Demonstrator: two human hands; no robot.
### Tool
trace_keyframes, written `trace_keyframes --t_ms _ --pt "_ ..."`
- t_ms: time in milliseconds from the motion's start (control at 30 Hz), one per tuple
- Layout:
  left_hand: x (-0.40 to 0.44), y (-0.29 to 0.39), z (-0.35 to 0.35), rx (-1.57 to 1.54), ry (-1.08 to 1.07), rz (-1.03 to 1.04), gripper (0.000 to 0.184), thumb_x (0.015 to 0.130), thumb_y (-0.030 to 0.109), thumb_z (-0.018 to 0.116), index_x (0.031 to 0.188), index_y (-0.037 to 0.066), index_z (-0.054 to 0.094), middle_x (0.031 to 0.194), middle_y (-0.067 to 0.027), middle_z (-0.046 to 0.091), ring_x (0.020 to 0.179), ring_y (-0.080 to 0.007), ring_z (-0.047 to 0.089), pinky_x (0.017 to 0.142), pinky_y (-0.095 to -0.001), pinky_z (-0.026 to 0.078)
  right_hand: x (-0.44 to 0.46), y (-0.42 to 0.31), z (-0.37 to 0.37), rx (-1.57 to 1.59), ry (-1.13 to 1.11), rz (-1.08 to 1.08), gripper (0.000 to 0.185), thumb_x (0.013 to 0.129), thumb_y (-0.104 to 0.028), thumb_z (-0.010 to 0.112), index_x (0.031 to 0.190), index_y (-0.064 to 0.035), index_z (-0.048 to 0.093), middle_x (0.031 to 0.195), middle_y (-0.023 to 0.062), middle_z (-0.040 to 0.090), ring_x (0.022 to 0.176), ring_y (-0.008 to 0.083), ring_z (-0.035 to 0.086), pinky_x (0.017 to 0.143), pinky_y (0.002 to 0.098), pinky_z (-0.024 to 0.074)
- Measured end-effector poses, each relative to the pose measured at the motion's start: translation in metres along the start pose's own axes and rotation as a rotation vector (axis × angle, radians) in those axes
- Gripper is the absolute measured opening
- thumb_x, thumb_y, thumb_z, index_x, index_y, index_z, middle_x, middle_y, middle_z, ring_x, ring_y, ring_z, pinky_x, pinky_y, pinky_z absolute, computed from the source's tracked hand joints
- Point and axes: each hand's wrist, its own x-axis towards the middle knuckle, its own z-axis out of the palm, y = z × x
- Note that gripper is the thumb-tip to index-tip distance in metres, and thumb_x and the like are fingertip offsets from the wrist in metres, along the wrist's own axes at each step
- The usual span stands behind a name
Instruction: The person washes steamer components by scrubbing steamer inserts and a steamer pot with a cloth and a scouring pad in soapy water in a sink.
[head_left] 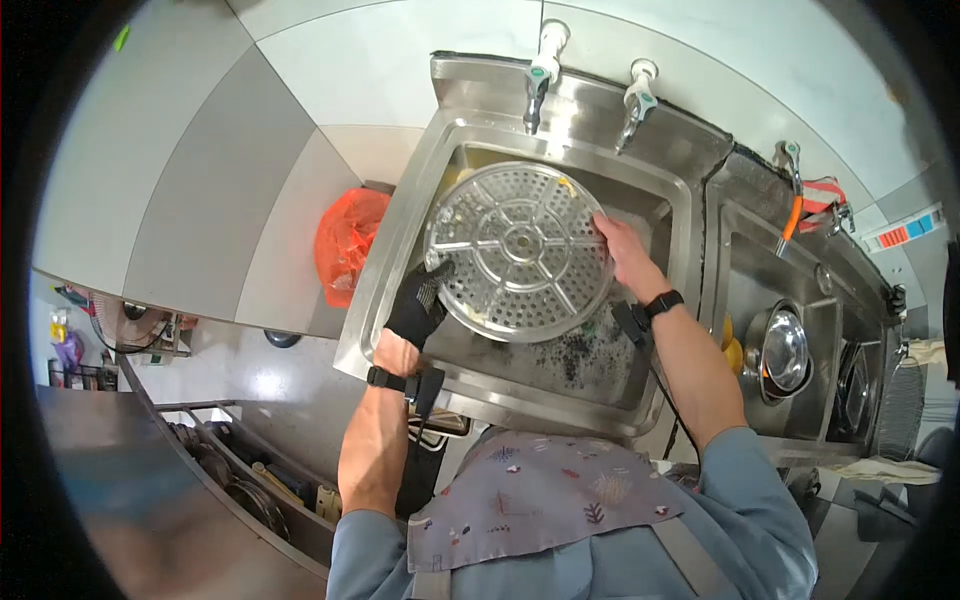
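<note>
Between my two hands is a round, perforated metal steamer tray (523, 243), tilted over the steel sink (590, 400). Bits of yellowish food residue cling to its surface. My left hand (418, 303), in a black glove, grips the tray's lower left edge with the thumb on top. My bare right hand (628, 252) holds the right edge, its fingers hidden behind the rim. Dark specks (577, 352) lie on the sink floor below the tray.
Two taps (541, 85) (637, 105) rise behind the sink. An orange plastic bag (350, 245) hangs at its left side. To the right, a second basin holds metal bowls (786, 352), beneath a tap with an orange hose (791, 220).
</note>
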Motion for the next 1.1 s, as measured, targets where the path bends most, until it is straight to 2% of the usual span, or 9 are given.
trace_keyframes --t_ms 67,133,200,367,600,700,800,1000,1100 --pt "-0.012 0.012 -0.004 1.485 0.069 0.909 0.034 0.093 0.011 0.07 0.126 0.001 0.066 0.117 -0.0111 0.071 0.101 -0.0189 0.071 0.088 -0.0329 0.057 0.008 0.015 0.003 -0.061 -0.026 0.151 0.032 0.105 -0.032 0.056 0.114 -0.0027 0.065 0.1 0.0076 0.069 0.082 0.0188 0.065 0.074 0.035 0.0534" --pt "-0.02 0.028 0.014 1.516 0.075 1.025 0.032 0.096 0.009 0.066 0.127 -0.002 0.065 0.117 -0.0128 0.071 0.104 -0.0218 0.07 0.09 -0.0348 0.056 0.003 0.036 0.019 0.002 -0.039 0.193 0.03 0.106 -0.028 0.052 0.115 -0.0025 0.064 0.101 0.0088 0.069 0.081 0.0203 0.066 0.071 0.0354 0.0539" --pt "-0.024 0.037 0.033 0.005 0.171 0.353 0.028 0.095 0.006 0.065 0.123 -0.002 0.066 0.115 -0.0092 0.072 0.101 -0.0171 0.069 0.087 -0.0324 0.056 -0.012 0.052 0.04 -0.005 -0.126 0.233 0.026 0.107 -0.022 0.047 0.118 -0.0022 0.062 0.102 0.0103 0.07 0.083 0.0221 0.069 0.069 0.036 0.0555" --pt "-0.045 0.052 0.041 0.501 0.282 0.704 0.034 0.1 0.012 0.062 0.129 -0.006 0.061 0.119 -0.0154 0.07 0.107 -0.0249 0.067 0.093 -0.0373 0.053 -0.045 0.086 0.109 -0.879 -0.668 -0.278 0.076 0.091 -0.029 0.072 0.156 -0.0101 0.036 0.153 0.0216 0.047 0.14 0.0369 0.045 0.118 0.0445 0.0366" --pt "-0.048 0.035 0.044 0.251 0.371 0.562 0.036 0.1 0.013 0.061 0.131 -0.005 0.061 0.12 -0.0114 0.07 0.104 -0.0177 0.066 0.093 -0.033 0.051 -0.064 0.133 0.183 -1.824 -1.216 0.009 0.056 0.088 -0.03 0.07 0.137 -0.0045 0.059 0.143 0.0203 0.057 0.129 0.0362 0.058 0.1 0.0501 0.0508" --pt "-0.043 0.018 0.032 0.117 0.329 0.469 0.036 0.098 0.013 0.063 0.13 -0.004 0.062 0.119 -0.01 0.07 0.103 -0.0182 0.066 0.094 -0.033 0.051 -0.061 0.158 0.145 -1.607 -1.072 -0.335 0.037 0.081 -0.027 0.074 0.107 -0.0007 0.073 0.102 0.0216 0.074 0.097 0.0378 0.07 0.081 0.0469 0.0554" --pt "-0.041 0.009 0.03 0.048 0.315 0.41 0.036 0.097 0.011 0.064 0.13 -0.003 0.062 0.118 -0.0092 0.07 0.104 -0.0195 0.066 0.094 -0.0329 0.05 -0.059 0.126 0.117 -1.724 -1.17 -0.185 0.027 0.079 -0.024 0.074 0.091 -0.0006 0.075 0.087 0.0201 0.073 0.082 0.037 0.069 0.073 0.0481 0.054" --pt "-0.033 -0.005 0.03 0.37 0.405 0.306 0.03 0.094 0.007 0.066 0.123 -0.001 0.067 0.103 -0.0061 0.073 0.085 -0.0158 0.065 0.08 -0.0328 0.052 -0.054 0.01 0.041 -1.361 -0.846 0.016 0.048 0.075 -0.027 0.079 0.116 -0.0029 0.072 0.106 0.0124 0.072 0.092 0.0236 0.068 0.079 0.039 0.053" --pt "-0.016 -0.027 0.028 -0.023 0.271 0.259 0.03 0.092 0.001 0.06 0.122 -0.002 0.066 0.103 -0.0086 0.073 0.088 -0.0183 0.067 0.08 -0.0355 0.053 -0.048 -0.028 0.016 -0.979 -0.571 0.069 0.049 0.077 -0.027 0.079 0.119 -0.0037 0.071 0.107 0.0075 0.071 0.094 0.0192 0.065 0.082 0.0352 0.051"
